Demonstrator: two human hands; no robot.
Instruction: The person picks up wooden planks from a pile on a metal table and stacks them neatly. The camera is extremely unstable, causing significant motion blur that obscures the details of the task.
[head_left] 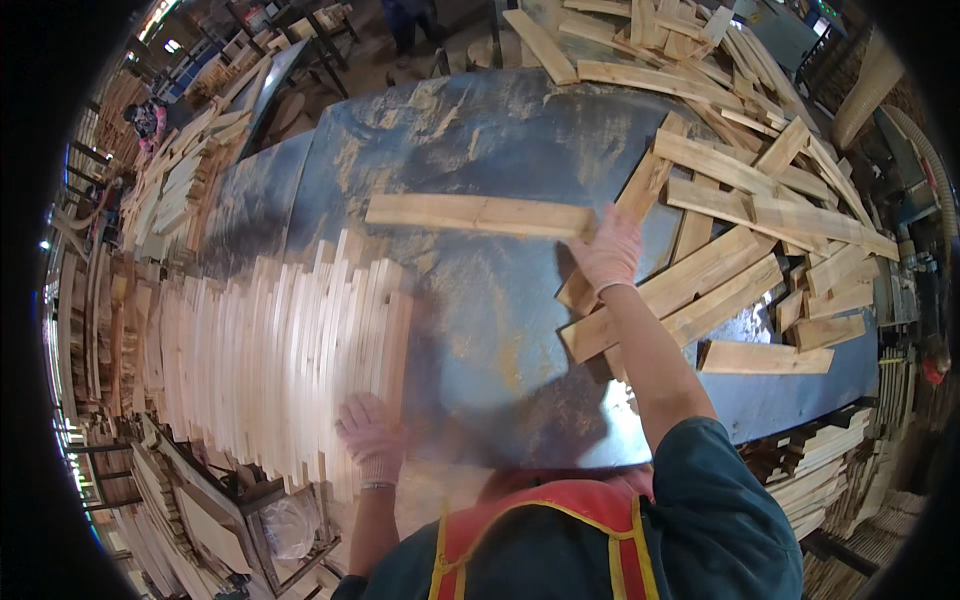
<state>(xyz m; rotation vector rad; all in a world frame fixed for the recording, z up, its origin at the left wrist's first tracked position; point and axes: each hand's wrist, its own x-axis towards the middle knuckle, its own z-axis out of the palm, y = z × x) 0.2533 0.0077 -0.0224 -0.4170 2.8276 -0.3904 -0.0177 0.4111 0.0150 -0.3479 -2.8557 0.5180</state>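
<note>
My right hand (612, 252), in a pale pink glove, grips the right end of a wooden board (480, 214) that lies crosswise on the blue-grey metal tabletop (480, 310). My left hand (372, 432), gloved too, rests with fingers laid out on the near right end of a row of boards (270, 360). These boards stand on edge, packed side by side, at the left of the table. Right of my right hand is a loose pile of boards (720, 260), crossed over one another at many angles.
More boards (650, 40) heap up at the far right. Stacked strips (820, 470) sit below the table's right edge. A wooden frame (225, 530) stands at the lower left. Another person (150, 120) is far left beside a second board pile; someone's legs (410, 25) show beyond the table.
</note>
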